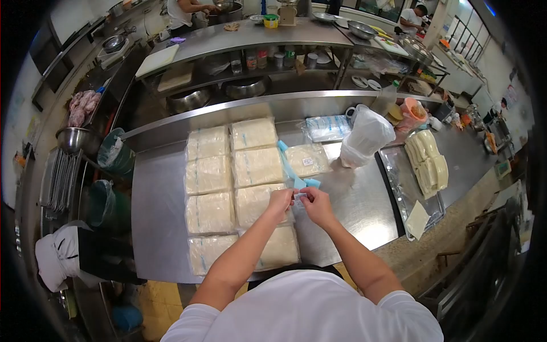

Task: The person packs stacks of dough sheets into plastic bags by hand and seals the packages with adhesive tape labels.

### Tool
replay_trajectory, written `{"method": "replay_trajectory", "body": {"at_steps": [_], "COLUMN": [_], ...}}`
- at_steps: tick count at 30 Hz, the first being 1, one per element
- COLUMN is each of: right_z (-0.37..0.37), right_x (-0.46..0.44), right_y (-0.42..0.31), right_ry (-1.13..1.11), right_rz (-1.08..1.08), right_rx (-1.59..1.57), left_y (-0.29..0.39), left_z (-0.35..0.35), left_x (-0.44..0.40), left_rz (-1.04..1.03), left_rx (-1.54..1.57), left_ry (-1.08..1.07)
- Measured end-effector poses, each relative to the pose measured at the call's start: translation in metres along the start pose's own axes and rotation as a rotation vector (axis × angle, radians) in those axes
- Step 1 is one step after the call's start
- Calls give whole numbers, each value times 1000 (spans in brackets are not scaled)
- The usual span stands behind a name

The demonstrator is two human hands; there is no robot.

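Observation:
My left hand (282, 204) and my right hand (318, 207) meet over the steel table (359, 208), both closed with fingertips pinched. A small pale piece shows between them, too small to name. Just beyond the fingertips lies a light blue strip (289, 165); I cannot tell whether it joins the pale piece. Under the strip's edge is a flat clear-wrapped pack with a round white label (308, 160). To the left, several cream-coloured sheet packs in clear plastic (259, 167) lie in two columns. My left forearm passes over the nearest ones.
A white plastic bag (367, 137) and a blue-and-white packet (328, 129) sit toward the back. On the right, a metal tray (394, 165) holds stacked cream sheets (426, 164). Green bins (108, 204) stand left of the table. People work at the far counter (296, 33).

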State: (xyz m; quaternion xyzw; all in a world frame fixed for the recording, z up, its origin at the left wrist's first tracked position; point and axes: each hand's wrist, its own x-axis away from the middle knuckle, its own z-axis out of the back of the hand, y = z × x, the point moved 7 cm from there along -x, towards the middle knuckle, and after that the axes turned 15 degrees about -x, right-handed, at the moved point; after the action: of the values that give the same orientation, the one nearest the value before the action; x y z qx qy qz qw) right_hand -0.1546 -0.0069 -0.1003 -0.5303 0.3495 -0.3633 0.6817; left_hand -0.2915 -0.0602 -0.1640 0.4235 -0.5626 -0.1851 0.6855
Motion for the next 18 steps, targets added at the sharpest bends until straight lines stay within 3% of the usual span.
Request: {"method": "replay_trajectory", "body": {"at_steps": [6, 9, 12, 18], "right_z": [-4, -2, 2, 7], "right_x": [10, 16, 22, 46], "right_y": [-14, -26, -29, -96], "right_ry": [-6, 33, 36, 67], "right_rz": [67, 222, 206, 581], "right_rx": [-2, 44, 96, 357], "left_y": [0, -6, -3, 8], "left_z": [2, -1, -3, -6], "left_x": [2, -3, 0, 7], "left_rz": [40, 51, 65, 41], "left_rx": [-13, -39, -35, -28], "left_ry": [-86, -80, -69, -34]}}
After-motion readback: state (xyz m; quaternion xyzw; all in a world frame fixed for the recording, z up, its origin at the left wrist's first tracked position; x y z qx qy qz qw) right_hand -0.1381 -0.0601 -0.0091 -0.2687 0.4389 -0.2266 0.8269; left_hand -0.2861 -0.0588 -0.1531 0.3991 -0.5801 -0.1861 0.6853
